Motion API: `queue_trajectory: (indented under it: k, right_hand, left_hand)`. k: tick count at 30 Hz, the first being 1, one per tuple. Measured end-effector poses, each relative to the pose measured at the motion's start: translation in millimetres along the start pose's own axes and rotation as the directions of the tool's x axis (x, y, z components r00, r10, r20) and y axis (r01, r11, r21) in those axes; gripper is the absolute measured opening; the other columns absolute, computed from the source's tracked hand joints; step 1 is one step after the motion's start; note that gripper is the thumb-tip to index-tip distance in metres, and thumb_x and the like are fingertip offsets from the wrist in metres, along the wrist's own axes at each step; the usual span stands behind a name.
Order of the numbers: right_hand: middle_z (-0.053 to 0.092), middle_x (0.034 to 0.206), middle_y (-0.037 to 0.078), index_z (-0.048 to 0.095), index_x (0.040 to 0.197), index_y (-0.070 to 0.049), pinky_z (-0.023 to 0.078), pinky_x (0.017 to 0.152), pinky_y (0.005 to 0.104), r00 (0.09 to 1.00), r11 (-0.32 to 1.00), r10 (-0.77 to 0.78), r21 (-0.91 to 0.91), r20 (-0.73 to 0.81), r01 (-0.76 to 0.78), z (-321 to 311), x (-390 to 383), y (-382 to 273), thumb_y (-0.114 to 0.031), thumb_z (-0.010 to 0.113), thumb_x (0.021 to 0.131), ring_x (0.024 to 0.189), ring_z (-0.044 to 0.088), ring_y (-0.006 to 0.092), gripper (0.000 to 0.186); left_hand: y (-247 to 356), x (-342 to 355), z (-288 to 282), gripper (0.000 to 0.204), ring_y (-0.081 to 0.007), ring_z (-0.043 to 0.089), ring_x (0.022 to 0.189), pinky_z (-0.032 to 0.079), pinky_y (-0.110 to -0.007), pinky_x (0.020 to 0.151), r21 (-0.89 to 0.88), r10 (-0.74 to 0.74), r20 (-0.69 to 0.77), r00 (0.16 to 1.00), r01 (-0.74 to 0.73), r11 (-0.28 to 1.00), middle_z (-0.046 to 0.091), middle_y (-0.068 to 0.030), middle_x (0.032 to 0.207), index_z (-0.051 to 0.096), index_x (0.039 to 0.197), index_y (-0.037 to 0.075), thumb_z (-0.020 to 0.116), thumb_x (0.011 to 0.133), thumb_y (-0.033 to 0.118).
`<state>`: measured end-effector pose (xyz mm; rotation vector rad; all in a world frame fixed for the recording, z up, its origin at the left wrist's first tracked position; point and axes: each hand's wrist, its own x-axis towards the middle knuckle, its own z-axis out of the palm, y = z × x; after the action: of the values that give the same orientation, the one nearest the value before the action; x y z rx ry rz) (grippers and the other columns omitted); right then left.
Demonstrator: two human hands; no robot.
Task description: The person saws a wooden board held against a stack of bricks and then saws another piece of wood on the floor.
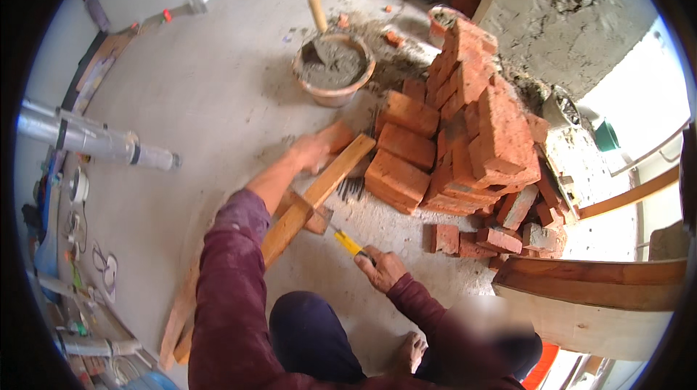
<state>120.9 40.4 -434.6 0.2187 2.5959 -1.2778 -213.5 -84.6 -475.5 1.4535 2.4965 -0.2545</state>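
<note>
In my right hand [382,271] is a yellow-and-black-handled tool [350,243]. Its thin metal end reaches to the edge of a long wooden plank [294,226], and I cannot make out its exact kind. The plank lies slantwise in front of me, over a reddish-brown block [316,224]. My left hand [308,154], smeared by motion, is just beyond the plank. An orange-red brick [337,136] lies right at its fingers; whether they grip it cannot be seen.
To the right rises a stack of red bricks [406,144], with loose bricks [499,240] at its foot. Farther off stands a tub of grey mortar [336,92] holding a wooden-handled trowel [318,15]. Metal pipes [94,139] and slippers [107,270] are at left; a wooden ledge [592,281] juts in right.
</note>
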Motion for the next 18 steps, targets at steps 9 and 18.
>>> queue_trajectory:
  k: [9,18]
  right_hand:
    - [0.058,0.062,0.023,0.063,0.099,-0.003,0.048,0.059,0.046,0.999,0.997,-0.036,0.066,-0.005,0.037,3.1,12.2,-12.6,-0.042,0.054,0.095,0.063,0.063,0.042,0.04]
    - [0.056,0.063,0.022,0.059,0.095,-0.003,0.045,0.058,0.0442,0.999,0.991,0.028,0.127,0.042,-0.033,27.5,4.9,7.7,-0.039,0.05,0.096,0.063,0.061,0.0411,0.037]
  left_hand:
    - [-60.2,-29.8,-57.0,0.048,-0.0323,0.056,0.104,0.044,-0.046,0.095,-0.035,-0.025,-0.827,0.561,-0.007,0.999,0.059,-0.0139,0.109,0.057,0.119,0.009,0.073,0.075,0.017]
    - [111.3,-238.3,106.2,0.078,-0.039,0.054,0.112,0.045,-0.046,0.09,-0.572,-0.759,-0.091,0.644,0.59,0.57,0.059,-0.0233,0.114,0.042,0.125,0.002,0.078,0.068,0.04]
